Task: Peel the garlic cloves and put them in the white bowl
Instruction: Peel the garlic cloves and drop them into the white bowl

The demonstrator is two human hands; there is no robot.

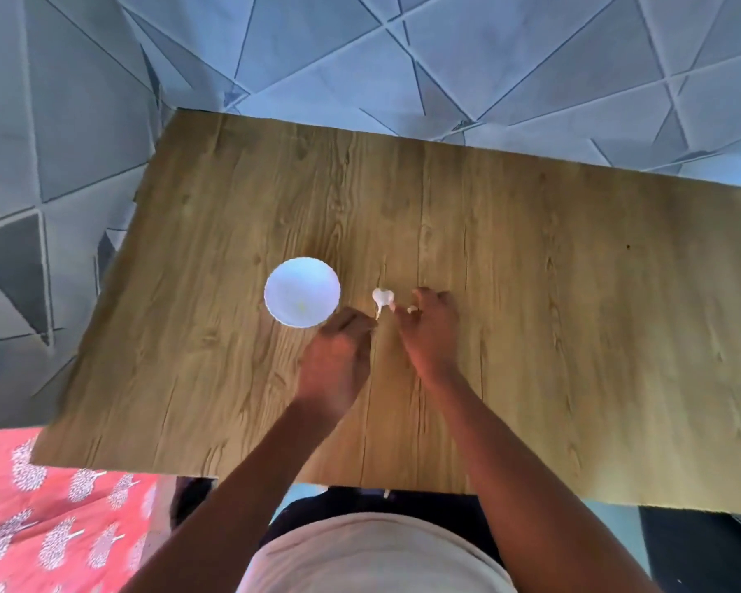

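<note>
Head view, looking down on a wood-grain brown table (pixel 531 293).

Landmark: small round white bowl (pixel 302 291) with a scalloped rim, standing on the table. We see a faint yellowish mark on its floor; whether that is a clove or a reflection we cannot tell. Otherwise the bowl looks unfilled.

Just to the right of the bowl lies a small white garlic piece (pixel 382 298) with a thin stalk trailing toward us, still in its papery skin as far as we can judge.

Right hand (pixel 428 331) sits farther right of the bowl, beyond the garlic. Its fingers are curled, and a small pale bit (pixel 412 309) shows among them, seemingly pinched; it could be a clove or a scrap of skin.

Left hand (pixel 339 357) hovers just below the bowl, nearer us. It is motion-blurred, fingers loosely curled, and we cannot tell whether it holds anything.

Our judgement: early in the task. Separation of cloves appears under way; nearly all peeling and transfer to the bowl remains.
</note>
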